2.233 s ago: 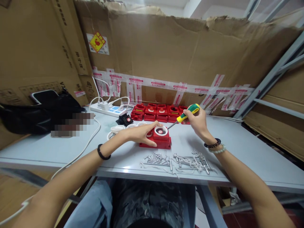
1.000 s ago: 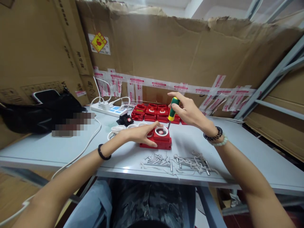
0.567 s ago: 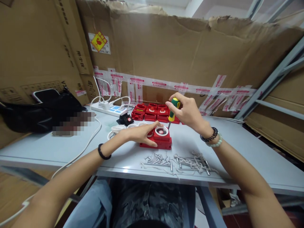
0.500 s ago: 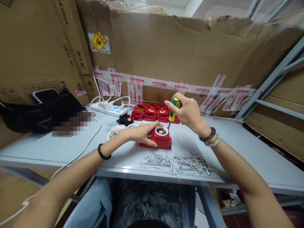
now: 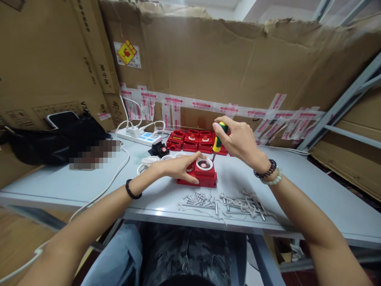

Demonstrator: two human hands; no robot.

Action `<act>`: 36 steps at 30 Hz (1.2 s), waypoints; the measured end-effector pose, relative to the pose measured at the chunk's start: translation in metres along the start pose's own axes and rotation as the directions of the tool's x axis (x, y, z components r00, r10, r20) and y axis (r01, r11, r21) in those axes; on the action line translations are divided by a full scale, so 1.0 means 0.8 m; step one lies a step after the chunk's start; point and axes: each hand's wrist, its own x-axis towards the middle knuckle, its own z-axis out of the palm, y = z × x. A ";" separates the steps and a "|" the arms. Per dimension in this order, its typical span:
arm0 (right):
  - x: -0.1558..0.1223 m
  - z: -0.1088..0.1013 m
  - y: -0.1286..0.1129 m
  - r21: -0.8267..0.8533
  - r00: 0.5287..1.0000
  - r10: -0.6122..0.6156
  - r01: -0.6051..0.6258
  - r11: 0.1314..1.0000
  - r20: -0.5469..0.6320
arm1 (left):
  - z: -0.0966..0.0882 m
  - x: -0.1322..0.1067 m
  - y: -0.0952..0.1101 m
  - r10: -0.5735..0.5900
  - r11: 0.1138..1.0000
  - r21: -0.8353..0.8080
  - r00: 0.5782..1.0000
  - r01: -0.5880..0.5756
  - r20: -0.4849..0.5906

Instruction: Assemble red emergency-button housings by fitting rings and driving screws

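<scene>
Cardboard walls back the grey table [image 5: 300,190], where a red switch housing [image 5: 199,177] sits mid-table. Left hand [image 5: 176,166] lies spread, pressing its near side. Right hand [image 5: 240,139] pinches an upright screwdriver [image 5: 217,142] at its far edge. Loose screws [image 5: 199,198] lie just nearer.

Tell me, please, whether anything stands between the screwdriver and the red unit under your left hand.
Nothing visible does: the right hand holds the screwdriver with its tip at the red unit, clear of the left hand.

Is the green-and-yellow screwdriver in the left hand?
No, the right hand grips the green-and-yellow screwdriver, while the left hand rests on the red plastic housing.
</scene>
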 end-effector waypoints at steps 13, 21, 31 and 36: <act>0.001 0.007 0.000 -0.050 0.994 0.011 -0.016 0.999 -0.107 | 0.000 -0.001 -0.001 -0.052 0.999 -0.001 0.999 0.052 0.003; 0.019 -0.024 0.028 0.544 0.909 -0.240 0.017 0.839 0.342 | 0.001 0.000 -0.006 -0.015 1.000 -0.001 1.000 0.015 -0.020; 0.008 0.008 0.003 0.023 0.978 0.037 -0.033 0.999 -0.204 | 0.000 0.000 -0.002 -0.023 1.000 0.011 1.000 0.023 -0.006; 0.004 0.018 0.014 0.007 0.994 -0.033 0.034 0.999 -0.108 | 0.001 0.000 -0.003 -0.005 1.000 0.011 1.000 0.005 -0.009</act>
